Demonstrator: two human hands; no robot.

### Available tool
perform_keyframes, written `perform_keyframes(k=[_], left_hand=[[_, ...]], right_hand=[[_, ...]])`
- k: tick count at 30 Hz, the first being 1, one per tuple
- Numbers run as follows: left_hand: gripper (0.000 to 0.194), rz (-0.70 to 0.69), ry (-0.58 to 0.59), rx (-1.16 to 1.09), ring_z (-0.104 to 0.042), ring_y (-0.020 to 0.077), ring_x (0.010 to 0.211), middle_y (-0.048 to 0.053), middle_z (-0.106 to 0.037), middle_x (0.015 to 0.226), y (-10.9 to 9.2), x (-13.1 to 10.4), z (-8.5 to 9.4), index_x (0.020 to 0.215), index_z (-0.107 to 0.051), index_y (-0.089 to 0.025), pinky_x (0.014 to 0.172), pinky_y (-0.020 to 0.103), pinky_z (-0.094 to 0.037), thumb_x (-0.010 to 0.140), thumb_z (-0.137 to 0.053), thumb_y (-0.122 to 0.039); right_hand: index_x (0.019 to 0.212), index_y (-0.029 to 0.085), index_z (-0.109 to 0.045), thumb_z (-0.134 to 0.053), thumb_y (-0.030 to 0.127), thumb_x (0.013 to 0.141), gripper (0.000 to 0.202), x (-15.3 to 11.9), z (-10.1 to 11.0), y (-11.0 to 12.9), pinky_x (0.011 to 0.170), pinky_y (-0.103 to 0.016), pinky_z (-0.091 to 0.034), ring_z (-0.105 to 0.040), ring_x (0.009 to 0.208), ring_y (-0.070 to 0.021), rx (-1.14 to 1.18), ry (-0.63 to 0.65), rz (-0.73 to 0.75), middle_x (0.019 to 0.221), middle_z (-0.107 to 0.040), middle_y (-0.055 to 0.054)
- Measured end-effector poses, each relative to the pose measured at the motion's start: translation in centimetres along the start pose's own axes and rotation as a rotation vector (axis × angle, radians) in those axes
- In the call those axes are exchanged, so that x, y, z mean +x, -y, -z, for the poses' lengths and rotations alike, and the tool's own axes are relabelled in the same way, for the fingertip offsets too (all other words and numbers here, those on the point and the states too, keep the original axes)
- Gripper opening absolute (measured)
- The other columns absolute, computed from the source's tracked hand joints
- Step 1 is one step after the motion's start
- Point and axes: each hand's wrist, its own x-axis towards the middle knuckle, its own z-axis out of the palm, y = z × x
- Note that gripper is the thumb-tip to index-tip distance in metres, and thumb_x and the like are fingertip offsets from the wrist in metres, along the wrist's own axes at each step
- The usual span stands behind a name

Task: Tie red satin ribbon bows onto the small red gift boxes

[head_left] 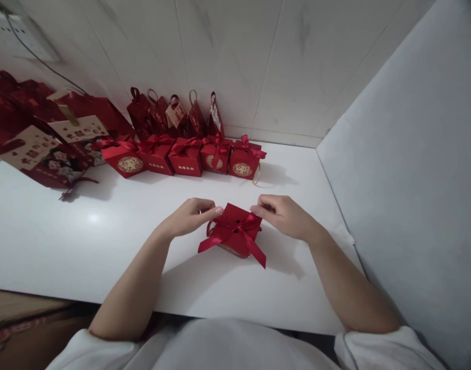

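Observation:
A small red box (229,242) stands on the white table (104,246) between my hands, with a red ribbon (241,226) tied in a bow across its top and two tails hanging toward me. My left hand (194,216) is at the box's upper left corner, thumb and fingers pinched together by the ribbon. At the upper right, my right hand (277,211) pinches at the ribbon's edge in the same way. The fingertips cover whatever small part of the ribbon lies between them.
Several red boxes with bows (185,163) line the back of the table, with small handled red bags (154,115) behind them by the tiled wall (235,61). Larger gift bags (38,154) stand at the left. A pale panel (408,154) rises at the right.

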Motion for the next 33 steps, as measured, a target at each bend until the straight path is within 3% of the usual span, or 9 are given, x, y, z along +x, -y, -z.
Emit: perform_keyframes(k=[5,11,17,23,27,30,33], left_hand=[[0.042,0.045,0.145,-0.093,-0.037,0.0096,0.056,-0.002,-0.047,0.059,0.1,0.1,-0.2,0.065,-0.053,-0.015,0.053,0.024,-0.029,0.089,-0.055,-0.049],[0.03,-0.075,0.147,-0.326,-0.043,0.0107,0.065,-0.002,-0.049,0.066,0.2,0.0,0.1,0.07,-0.052,-0.015,0.063,0.025,-0.035,0.089,-0.059,-0.038],[0.033,-0.087,-0.061,-0.144,-0.039,0.0109,0.064,-0.003,-0.044,0.064,-0.1,0.3,-0.8,0.065,-0.046,-0.016,0.063,0.026,-0.032,0.091,-0.054,-0.035],[0.028,-0.093,-0.248,-0.043,-0.046,0.0122,0.066,-0.002,-0.056,0.07,-0.3,0.9,-2.5,0.076,-0.057,-0.017,0.064,0.027,-0.037,0.09,-0.057,-0.041],[0.018,-0.252,-0.283,-0.019,-0.057,0.0177,0.095,0.004,-0.061,0.101,-0.3,0.9,-3.0,0.098,-0.064,-0.021,0.082,0.03,-0.046,0.087,-0.063,-0.035],[0.015,-0.261,-0.329,0.024,-0.054,0.022,0.114,0.006,-0.056,0.114,-0.6,0.8,-3.6,0.091,-0.071,-0.024,0.098,0.037,-0.043,0.086,-0.065,-0.036],[0.011,-0.214,-0.348,0.051,-0.053,0.0235,0.116,0.006,-0.055,0.121,-0.9,0.8,-4.3,0.083,-0.073,-0.024,0.101,0.04,-0.044,0.084,-0.068,-0.034]], right_hand=[[0.079,0.023,-0.054,-0.059,0.039,0.091,0.021,0.2,-0.6,0.2,0.074,-0.031,-0.044,-0.054,0.08,-0.0159,-0.011,0.032,0.122,0.088,-0.057,-0.001],[0.08,0.023,-0.055,-0.061,0.038,0.09,0.019,0.1,0.1,0.1,0.075,-0.032,-0.046,-0.056,0.083,-0.0163,0.125,-0.014,0.135,0.093,-0.057,-0.002],[0.081,0.024,-0.053,-0.06,0.042,0.091,0.022,0.6,-0.2,-0.5,0.088,-0.036,-0.046,-0.058,0.096,-0.0186,0.167,-0.066,0.094,0.102,-0.059,-0.002],[0.098,0.027,-0.058,-0.054,0.041,0.094,0.015,0.7,-0.6,-0.5,0.098,-0.039,-0.044,-0.056,0.11,-0.0193,0.183,0.004,0.107,0.114,-0.059,-0.002],[0.087,0.025,-0.059,-0.06,0.037,0.089,0.012,0.6,-0.8,-0.3,0.098,-0.039,-0.044,-0.057,0.109,-0.0199,0.173,0.106,0.125,0.121,-0.056,-0.003],[0.084,0.024,-0.059,-0.061,0.037,0.089,0.013,0.7,-0.9,-0.4,0.093,-0.039,-0.047,-0.057,0.109,-0.0212,0.191,0.132,0.091,0.124,-0.055,-0.004],[0.081,0.023,-0.059,-0.059,0.04,0.09,0.019,0.9,-0.9,-0.7,0.093,-0.039,-0.046,-0.056,0.112,-0.0224,0.213,0.149,0.082,0.126,-0.054,-0.005]])
